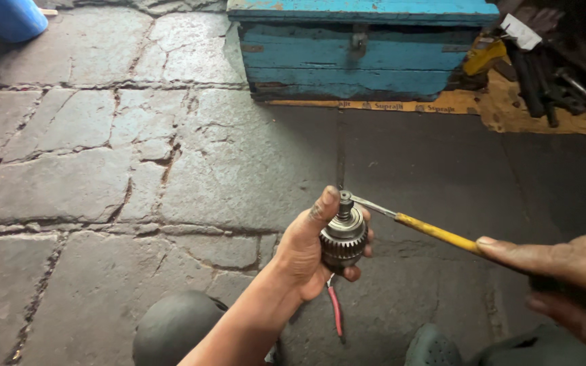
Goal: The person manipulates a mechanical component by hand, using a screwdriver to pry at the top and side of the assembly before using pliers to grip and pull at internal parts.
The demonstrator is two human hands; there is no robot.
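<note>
The left hand [303, 247] clenches a toothed steel drill chuck [344, 237]. The right hand [561, 268], partly cut off, grips a yellow-handled metal tool [435, 232] whose tip touches the chuck's top.

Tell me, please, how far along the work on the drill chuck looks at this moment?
Done: the drill chuck is off any drill, loose in the left hand.
In hand: the right hand holds a yellow-handled tool with its metal tip at the chuck's top end.
Left: the tip is at the chuck and nothing has come off it; a blue wooden box sits shut behind.
</note>
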